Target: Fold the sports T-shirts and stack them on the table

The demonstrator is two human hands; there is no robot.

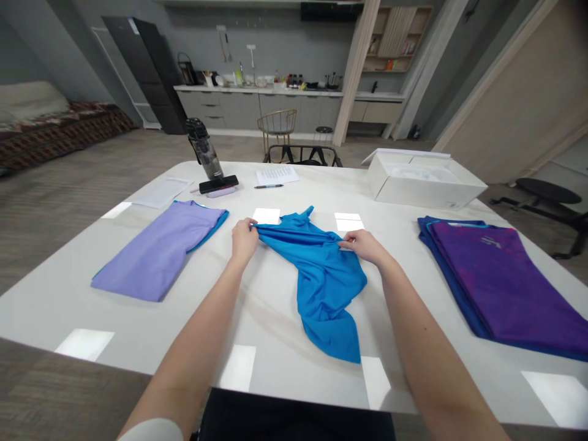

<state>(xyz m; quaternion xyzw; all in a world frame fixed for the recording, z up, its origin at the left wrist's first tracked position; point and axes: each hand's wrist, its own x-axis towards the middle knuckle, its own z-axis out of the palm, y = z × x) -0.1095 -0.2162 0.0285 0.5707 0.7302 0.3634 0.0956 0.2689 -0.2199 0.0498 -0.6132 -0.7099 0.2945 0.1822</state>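
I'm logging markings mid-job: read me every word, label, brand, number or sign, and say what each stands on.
No text can be read for certain.
White paper sheet: printed lines, too small.
Folded purple garment: pale slanted logo, no legible letters.
White cardboard box: small mark, too blurred.
Tall dark fridge: pale sticker, unreadable.
Bright blue cloth: no lettering visible.

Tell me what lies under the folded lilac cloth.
Blue fabric shows beneath the lilac cloth along its right and far edges. The rest underneath is covered and cannot be seen.
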